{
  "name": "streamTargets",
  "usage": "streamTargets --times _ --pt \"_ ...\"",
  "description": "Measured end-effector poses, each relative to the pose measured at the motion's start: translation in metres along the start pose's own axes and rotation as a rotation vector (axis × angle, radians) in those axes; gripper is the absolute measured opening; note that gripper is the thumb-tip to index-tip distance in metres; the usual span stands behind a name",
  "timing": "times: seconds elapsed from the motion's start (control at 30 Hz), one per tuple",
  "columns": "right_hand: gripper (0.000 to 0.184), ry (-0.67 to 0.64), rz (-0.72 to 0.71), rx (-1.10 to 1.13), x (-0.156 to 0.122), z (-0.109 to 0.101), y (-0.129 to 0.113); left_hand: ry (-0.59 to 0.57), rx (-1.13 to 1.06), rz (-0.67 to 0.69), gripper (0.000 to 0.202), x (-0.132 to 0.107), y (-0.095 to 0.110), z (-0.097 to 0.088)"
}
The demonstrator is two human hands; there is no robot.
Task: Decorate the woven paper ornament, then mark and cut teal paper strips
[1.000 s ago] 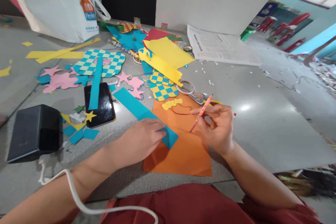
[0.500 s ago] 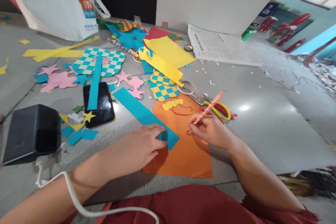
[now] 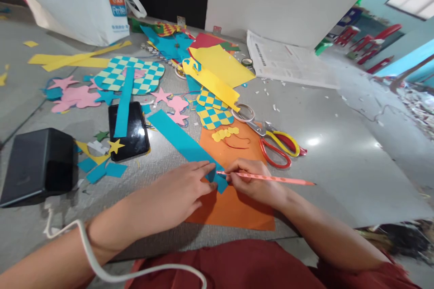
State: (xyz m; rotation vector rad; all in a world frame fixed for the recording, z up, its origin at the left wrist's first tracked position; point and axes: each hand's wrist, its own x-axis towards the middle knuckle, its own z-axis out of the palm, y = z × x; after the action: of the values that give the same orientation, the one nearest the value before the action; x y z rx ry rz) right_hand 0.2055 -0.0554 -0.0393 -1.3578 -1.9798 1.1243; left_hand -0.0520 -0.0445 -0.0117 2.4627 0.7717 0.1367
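Note:
My left hand lies with fingers stretched over a blue paper strip, touching it near its lower end. The strip rests slantwise on an orange sheet. In my right hand a pink patterned pencil is pinched, held nearly level. One end of it is over the strip, close to my left fingertips; the other, pointed-looking end sticks out to the right. Scissors with red and yellow handles lie just beyond my right hand. Small yellow cutouts sit on the orange sheet.
A phone with another blue strip across it lies left, near a black box-shaped device. A white cable crosses my left forearm. Checkered cutouts, yellow paper, a newspaper and a white bag stand farther back.
My right hand has moved left onto the lower end of the blue strip. The pencil has swung from upright-slanting to nearly level. My left hand stays on the strip.

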Motion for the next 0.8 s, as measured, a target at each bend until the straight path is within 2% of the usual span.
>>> streamTargets --times 0.27,0.57,0.8 --pt "0.016 -0.015 0.009 0.028 0.0033 0.0039 -0.0018 -0.015 0.060 0.028 0.026 0.0013 0.0026 -0.0022" --pt "0.018 -0.017 -0.010 -0.019 0.0018 0.0045 -0.0043 0.020 0.075 0.037 0.023 0.0036 0.0017 0.0015" --pt "0.015 -0.073 0.025 -0.028 0.0031 0.0003 -0.0061 -0.010 0.123 0.030 0.018 0.0040 0.0045 0.0002"
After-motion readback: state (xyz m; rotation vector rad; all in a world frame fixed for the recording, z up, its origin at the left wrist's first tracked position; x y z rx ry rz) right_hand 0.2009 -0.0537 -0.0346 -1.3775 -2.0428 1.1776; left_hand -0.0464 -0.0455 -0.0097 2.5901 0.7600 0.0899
